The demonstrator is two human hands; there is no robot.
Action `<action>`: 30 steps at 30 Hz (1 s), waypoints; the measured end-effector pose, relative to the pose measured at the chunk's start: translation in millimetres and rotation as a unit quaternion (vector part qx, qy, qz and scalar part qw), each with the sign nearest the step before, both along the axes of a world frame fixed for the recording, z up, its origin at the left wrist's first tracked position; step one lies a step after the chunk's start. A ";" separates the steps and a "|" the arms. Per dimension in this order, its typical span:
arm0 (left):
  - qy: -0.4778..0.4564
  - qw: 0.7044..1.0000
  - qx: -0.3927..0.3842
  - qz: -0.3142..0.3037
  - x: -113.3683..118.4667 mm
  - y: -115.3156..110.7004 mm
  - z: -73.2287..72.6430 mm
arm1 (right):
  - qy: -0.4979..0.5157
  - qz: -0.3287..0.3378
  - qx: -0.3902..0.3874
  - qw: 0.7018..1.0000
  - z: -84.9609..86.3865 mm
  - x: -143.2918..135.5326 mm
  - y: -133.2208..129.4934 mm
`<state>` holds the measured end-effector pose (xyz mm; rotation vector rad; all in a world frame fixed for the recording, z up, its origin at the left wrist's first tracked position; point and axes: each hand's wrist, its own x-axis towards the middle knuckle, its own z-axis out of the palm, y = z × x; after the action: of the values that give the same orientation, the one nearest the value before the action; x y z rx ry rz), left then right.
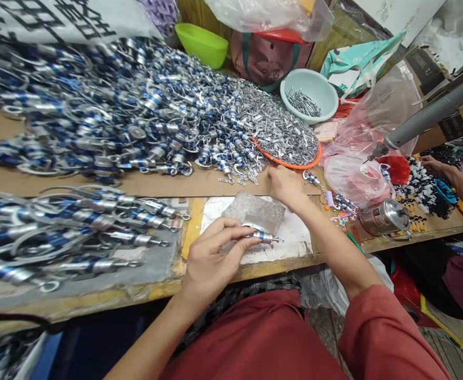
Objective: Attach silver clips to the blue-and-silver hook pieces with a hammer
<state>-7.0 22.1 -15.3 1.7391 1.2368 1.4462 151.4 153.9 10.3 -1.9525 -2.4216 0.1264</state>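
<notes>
Between the thumb and fingers of my left hand is a small blue-and-silver metal cylinder, its thin tip pointing right. Under it, a grey metal block rests on a white sheet. Farther forward, my right hand reaches to the cardboard beside the orange-rimmed tray. Its fingers are bent together, and their tips are partly hidden, so whatever they pinch does not show. Loose flat metal links lie just left of those fingers. A heap of small links covers the tray.
A large pile of blue-and-silver pieces spreads across the back left, with more in rows nearer me. A pale bowl holds pins. An electric screwdriver hangs at right, above a metal cup. Another person's hand is far right.
</notes>
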 end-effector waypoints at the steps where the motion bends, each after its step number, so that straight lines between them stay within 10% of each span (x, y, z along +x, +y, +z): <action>1: -0.014 1.000 -0.014 -0.001 -0.1 0.5 0.1 | 0.009 0.002 -0.007 1.000 2.7 3.3 -4.0; 5: -0.074 0.994 -0.076 -0.005 1.1 0.9 -1.2 | 0.196 0.021 -0.011 0.980 14.1 14.5 -39.4; 12: -0.099 0.991 -0.094 -0.003 1.2 1.9 -2.4 | 0.507 0.184 0.034 0.841 16.9 2.5 -107.8; 30: -0.119 0.984 -0.129 -0.012 0.5 0.4 13.6 | 0.507 0.172 0.035 0.844 11.0 7.0 -116.6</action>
<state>-6.6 22.5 -1.7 1.3620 1.2095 1.3671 158.3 37.3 21.3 -0.9392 -1.8998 0.8206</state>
